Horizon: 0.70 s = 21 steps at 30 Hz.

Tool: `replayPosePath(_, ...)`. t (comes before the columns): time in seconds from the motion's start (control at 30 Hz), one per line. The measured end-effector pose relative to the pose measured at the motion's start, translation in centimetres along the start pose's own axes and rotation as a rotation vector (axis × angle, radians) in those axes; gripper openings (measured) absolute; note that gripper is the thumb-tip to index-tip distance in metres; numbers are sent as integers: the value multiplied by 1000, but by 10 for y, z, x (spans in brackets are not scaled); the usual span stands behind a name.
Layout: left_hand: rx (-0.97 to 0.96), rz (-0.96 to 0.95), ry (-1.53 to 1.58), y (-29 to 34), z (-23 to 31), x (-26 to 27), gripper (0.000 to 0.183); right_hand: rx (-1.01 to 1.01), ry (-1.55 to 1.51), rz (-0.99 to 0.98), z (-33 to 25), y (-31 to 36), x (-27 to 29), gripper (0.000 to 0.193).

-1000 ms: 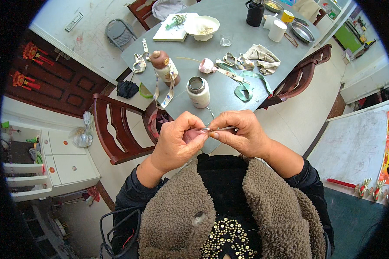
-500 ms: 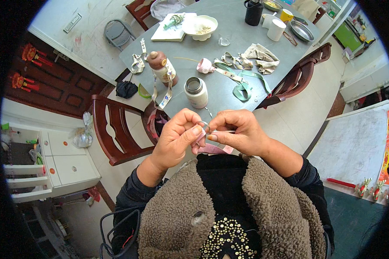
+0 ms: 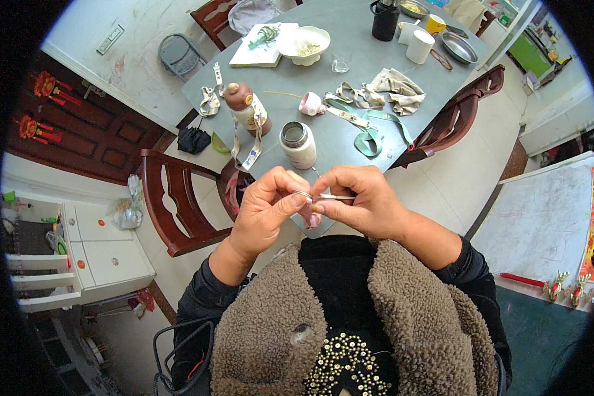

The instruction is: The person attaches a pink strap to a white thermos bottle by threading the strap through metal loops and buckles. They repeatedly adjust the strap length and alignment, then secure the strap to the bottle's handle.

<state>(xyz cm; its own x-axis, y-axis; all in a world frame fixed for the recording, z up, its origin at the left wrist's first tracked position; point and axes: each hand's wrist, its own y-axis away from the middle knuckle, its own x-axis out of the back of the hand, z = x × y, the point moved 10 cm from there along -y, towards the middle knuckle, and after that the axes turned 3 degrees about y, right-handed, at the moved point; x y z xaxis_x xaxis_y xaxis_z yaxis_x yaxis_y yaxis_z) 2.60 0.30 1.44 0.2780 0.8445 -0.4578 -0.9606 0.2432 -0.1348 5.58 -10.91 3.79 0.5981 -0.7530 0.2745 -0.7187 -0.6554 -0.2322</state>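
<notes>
Close to my body, at the table's near edge, both hands meet fingertip to fingertip. My left hand (image 3: 265,203) pinches a small metal ring (image 3: 303,194) between thumb and fingers. A thin white stick (image 3: 340,197) is held in the closed fingers of my right hand (image 3: 366,203), its left end near the ring. Below the fingertips hangs a pink strap-like piece (image 3: 310,218); how it joins the ring is hidden. Just beyond stands a cream insulated bottle (image 3: 299,146) with its mouth uncovered. Beside it lies a pink cup-shaped lid (image 3: 312,103).
The grey table (image 3: 257,78) bears a brown-topped bottle (image 3: 247,109) with a strap, a green lanyard (image 3: 369,140), a crumpled cloth (image 3: 400,91), a footed bowl (image 3: 303,45) and a white mug (image 3: 419,47). Wooden chairs (image 3: 178,204) flank it.
The ring has tipped from upright to nearly flat between my fingers. The pink piece now hangs lower in a bunch, and more of the white stick shows.
</notes>
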Motion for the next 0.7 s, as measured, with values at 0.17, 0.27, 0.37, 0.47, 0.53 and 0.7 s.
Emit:
replayPosePath(0.17,-68,45,-235,-3,6,10,6,-2,-57,16,4,1,-3,15)
replayPosePath(0.27,-33,95,-248,-4,3,10,4,-82,-53,25,17,1,-5,16)
replayPosePath(0.37,-1,149,-319,-6,3,6,3,-181,-235,70,31,1,-9,16)
replayPosePath(0.47,-188,82,-790,-9,33,-11,9,-112,-53,46,24,1,-3,14)
replayPosePath(0.53,-255,20,-1005,-9,45,-20,15,-14,115,13,13,2,1,13)
replayPosePath(0.7,-330,-106,-1065,-10,46,-30,6,2,220,-11,11,-2,-3,17)
